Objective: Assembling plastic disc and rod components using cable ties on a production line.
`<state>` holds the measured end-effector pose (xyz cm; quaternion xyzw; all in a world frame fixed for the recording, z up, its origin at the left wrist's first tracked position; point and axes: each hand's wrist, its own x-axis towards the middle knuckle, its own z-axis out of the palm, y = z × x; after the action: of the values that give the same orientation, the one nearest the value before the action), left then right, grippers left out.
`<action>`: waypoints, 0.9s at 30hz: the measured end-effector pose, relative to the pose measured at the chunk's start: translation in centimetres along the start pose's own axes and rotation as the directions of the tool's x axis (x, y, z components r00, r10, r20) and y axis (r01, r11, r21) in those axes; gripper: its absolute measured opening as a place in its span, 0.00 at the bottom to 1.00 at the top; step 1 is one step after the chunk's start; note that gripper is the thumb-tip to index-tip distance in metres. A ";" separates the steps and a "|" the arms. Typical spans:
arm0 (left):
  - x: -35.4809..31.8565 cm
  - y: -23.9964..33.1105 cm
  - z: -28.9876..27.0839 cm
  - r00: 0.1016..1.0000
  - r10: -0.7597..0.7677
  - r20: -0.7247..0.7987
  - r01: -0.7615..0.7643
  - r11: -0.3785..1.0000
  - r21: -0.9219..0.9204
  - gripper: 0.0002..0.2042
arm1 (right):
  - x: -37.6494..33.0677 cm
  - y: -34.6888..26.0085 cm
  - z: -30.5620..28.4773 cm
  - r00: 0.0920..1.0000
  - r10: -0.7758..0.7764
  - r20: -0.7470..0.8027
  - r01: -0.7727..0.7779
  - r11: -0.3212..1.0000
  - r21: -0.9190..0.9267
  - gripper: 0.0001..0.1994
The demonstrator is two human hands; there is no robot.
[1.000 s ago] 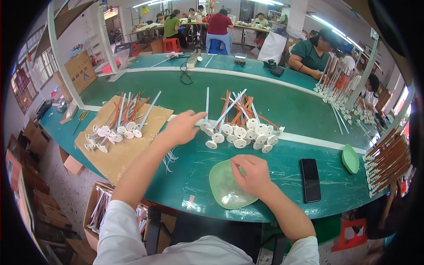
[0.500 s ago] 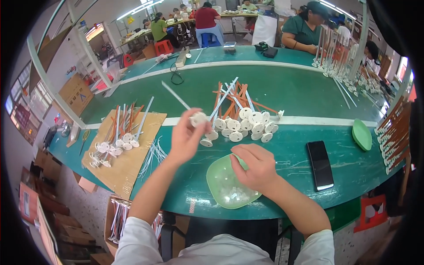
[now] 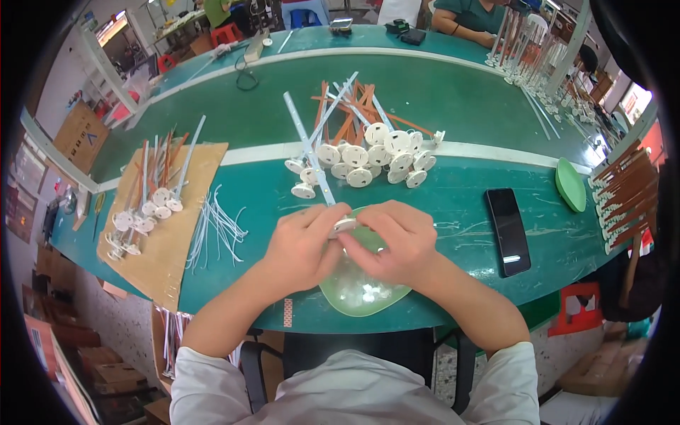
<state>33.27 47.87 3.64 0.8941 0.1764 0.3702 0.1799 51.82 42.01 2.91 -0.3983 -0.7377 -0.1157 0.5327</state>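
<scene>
My left hand (image 3: pixel 303 244) and my right hand (image 3: pixel 391 239) meet over a pale green plastic dish (image 3: pixel 358 290) at the near edge of the green table (image 3: pixel 453 106). Between their fingers they hold a long white rod with a round white disc at its near end (image 3: pixel 316 167); the disc is pinched at the fingertips and the rod slants up and away to the left. Just beyond my hands lies a pile of the same white disc-ended rods mixed with orange strips (image 3: pixel 368 152). Small white bits lie in the dish.
A cardboard sheet (image 3: pixel 170 234) on the left carries more disc-ended rods (image 3: pixel 152 195), with loose white ties (image 3: pixel 216 223) beside it. A black phone (image 3: pixel 508 230) lies to the right, a green lid (image 3: pixel 570 184) further right. Other people work at the far side.
My left hand has brought one rod from the pile down to the dish. My right hand rose to meet it, and both now grip its disc end.
</scene>
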 end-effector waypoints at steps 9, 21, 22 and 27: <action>-0.2 -1.0 0.2 0.992 0.059 0.112 -0.075 0.986 0.150 0.17 | -0.4 -0.5 0.8 0.998 0.019 0.063 -0.018 1.000 -0.014 0.12; -0.3 -1.4 -0.1 0.992 0.052 0.112 -0.059 0.997 0.059 0.18 | 0.2 0.0 0.5 0.995 0.021 0.098 -0.035 0.989 0.145 0.09; -0.2 -1.2 0.0 0.993 0.072 0.092 -0.077 0.996 0.054 0.19 | 0.2 -0.2 0.3 0.995 0.019 0.094 -0.032 0.989 0.144 0.09; -0.5 -1.0 0.3 0.992 0.029 0.119 -0.035 0.998 0.048 0.19 | -0.1 -0.7 0.2 0.990 0.047 0.137 -0.063 0.992 0.114 0.08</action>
<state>32.98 48.49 2.72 0.9214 0.1602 0.3149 0.1616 51.21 41.61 2.97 -0.3932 -0.7660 -0.0303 0.5076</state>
